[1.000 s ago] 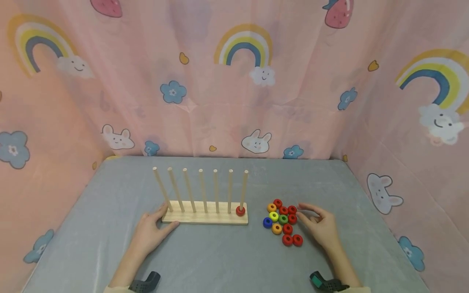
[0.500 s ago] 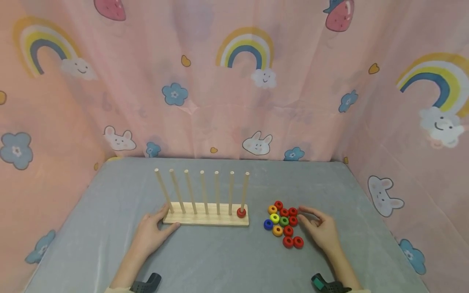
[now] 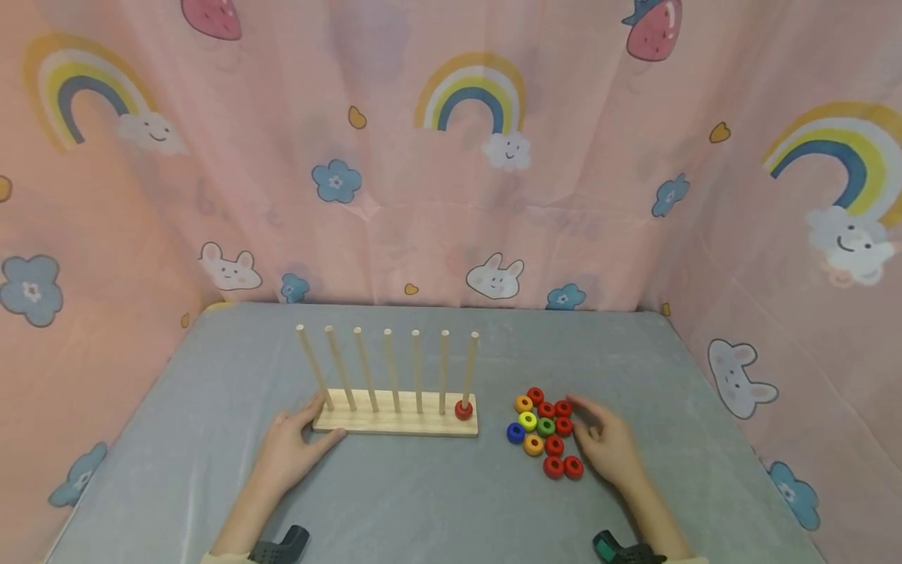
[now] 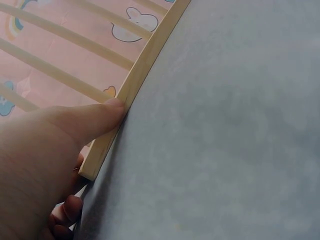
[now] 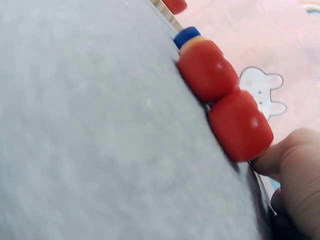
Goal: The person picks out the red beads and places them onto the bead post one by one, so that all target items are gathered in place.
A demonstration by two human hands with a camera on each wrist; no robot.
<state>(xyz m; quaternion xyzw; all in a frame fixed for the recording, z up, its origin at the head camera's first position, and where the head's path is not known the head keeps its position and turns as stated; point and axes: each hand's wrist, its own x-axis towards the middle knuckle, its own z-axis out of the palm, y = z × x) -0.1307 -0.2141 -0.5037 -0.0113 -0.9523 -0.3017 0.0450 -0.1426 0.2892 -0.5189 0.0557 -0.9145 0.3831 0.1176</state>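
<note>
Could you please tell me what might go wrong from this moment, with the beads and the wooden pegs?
1. The right hand is right beside the closely packed beads; taking one could push its neighbours and perhaps scatter them.
2. The left hand holds the wooden base only at its left end, so a sideways bump on the rightmost peg might swing the far end.

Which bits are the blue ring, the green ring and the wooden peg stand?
Blue ring (image 3: 516, 439): head view, on its near side, below the hole.
Green ring (image 3: 546, 433): head view, on its near side, below the hole.
Wooden peg stand (image 3: 395, 424): head view, on its base, in front of the pegs.
</note>
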